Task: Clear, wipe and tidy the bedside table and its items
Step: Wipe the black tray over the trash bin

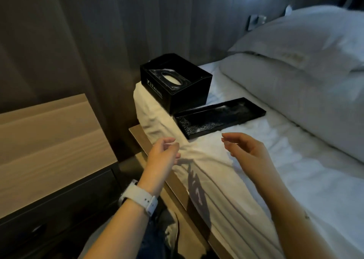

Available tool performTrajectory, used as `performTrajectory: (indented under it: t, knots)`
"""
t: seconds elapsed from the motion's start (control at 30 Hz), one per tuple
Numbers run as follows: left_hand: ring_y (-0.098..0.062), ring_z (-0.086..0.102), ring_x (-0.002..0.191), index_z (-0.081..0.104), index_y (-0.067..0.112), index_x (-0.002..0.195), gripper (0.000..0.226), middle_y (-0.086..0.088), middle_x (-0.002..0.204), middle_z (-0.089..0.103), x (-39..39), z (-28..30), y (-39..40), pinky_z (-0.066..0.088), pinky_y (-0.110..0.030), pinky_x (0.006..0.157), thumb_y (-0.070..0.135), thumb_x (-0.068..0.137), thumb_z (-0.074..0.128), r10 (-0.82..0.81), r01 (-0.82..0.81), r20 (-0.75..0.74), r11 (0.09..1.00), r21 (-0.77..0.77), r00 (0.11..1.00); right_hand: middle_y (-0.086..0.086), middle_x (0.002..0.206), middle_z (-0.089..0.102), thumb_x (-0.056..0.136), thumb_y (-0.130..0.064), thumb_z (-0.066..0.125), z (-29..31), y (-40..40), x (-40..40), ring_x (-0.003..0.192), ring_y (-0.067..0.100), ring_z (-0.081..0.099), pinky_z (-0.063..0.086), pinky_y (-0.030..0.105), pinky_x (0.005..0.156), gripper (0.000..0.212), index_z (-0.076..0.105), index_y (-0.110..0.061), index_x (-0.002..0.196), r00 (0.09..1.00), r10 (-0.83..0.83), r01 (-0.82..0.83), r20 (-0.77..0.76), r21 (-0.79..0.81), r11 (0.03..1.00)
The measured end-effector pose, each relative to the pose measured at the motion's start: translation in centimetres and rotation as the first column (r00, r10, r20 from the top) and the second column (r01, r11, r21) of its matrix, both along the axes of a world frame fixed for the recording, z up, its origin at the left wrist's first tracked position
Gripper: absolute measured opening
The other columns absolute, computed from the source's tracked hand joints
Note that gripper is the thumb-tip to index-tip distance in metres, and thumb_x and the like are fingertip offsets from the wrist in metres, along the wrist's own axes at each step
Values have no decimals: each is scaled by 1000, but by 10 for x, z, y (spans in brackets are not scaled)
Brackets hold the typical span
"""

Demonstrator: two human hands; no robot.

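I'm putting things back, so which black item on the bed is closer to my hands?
The flat tray; the tissue box sits behind it.

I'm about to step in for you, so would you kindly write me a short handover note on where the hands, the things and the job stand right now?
Left hand: empty, fingers loosely curled, hovering over the bed's edge; nothing in its grip.
Right hand: empty too, relaxed, above the white sheet.
Black tissue box: on the bed's corner, near the pillows.
Black tray: flat on the sheet beside the box, nothing in it, just ahead of both hands.
Bedside table: to the left; the part of its top in view is bare.
Done: box and tray are off the table.
Left: wiping, it seems; no cloth is in view. Then put both items back neatly.
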State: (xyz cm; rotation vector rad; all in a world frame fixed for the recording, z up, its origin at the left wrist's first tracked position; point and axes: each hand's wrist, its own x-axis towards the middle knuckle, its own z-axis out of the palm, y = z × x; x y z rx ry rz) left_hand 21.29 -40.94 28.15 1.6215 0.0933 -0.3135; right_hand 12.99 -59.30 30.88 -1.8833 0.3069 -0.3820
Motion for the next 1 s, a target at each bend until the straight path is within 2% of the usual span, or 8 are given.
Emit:
performTrajectory:
  t: [0.13,0.33,0.53,0.63,0.7,0.83,0.9,1.0]
  knots:
    - [-23,56,73,43,5,123,38,-8,86,58,46,-16,-35,49,-34,68,31,97,52,-22,16,-127,999,-47,992,-13,99,70,90,-20,61,-12,-19,24,98,9,62,49,43,98,18,71,-32,99,997,-67,69,-32,72,995]
    - [-14,59,45,55,-3,106,36,-16,75,68,78,-18,-67,51,-22,45,31,101,45,17,-30,-168,997,-76,986,-12,100,69,90,-17,61,-29,-20,46,95,7,62,52,39,94,19,70,-30,100,994,-102,104,-41,71,992]
    - [-35,71,73,54,3,95,23,-19,88,70,66,-17,-62,61,-34,62,19,102,39,63,-81,-126,986,-148,990,-10,97,68,90,-15,60,-32,-11,41,91,0,60,48,23,78,20,70,-29,101,991,-130,130,-1,63,989]
    - [-27,72,66,52,8,104,16,-12,98,67,47,-10,-48,60,-31,57,18,103,40,110,-113,-29,980,-162,994,-11,93,67,90,-14,60,-29,-2,34,82,-5,59,45,13,67,21,70,-30,101,993,-115,113,35,50,992]
    - [-16,71,61,51,14,104,13,-3,99,63,32,-4,-33,60,-30,60,17,103,39,132,-124,23,971,-205,991,-10,93,67,90,-13,60,-24,7,27,77,-4,58,44,7,62,22,69,-29,104,994,-88,86,67,39,996]
    - [-11,72,74,54,20,104,13,-1,100,65,7,4,18,61,-36,68,19,102,41,197,-173,117,966,-192,973,-11,105,68,90,-10,62,-12,29,13,97,2,62,48,14,80,26,68,-27,109,988,19,-10,156,-59,998]
    - [-19,70,71,54,8,113,23,-12,100,66,-4,8,49,59,-34,60,22,102,40,223,-198,162,968,-156,961,-12,102,68,89,-10,63,-1,44,8,96,2,63,49,15,79,27,68,-28,108,978,95,-80,186,-83,993]
    - [-12,66,55,58,7,93,23,-9,81,65,-22,17,96,53,-26,44,16,102,39,331,-299,167,935,-192,929,-12,101,68,88,-10,64,16,72,7,95,-4,63,49,11,82,26,68,-26,109,944,283,-261,170,-142,955]
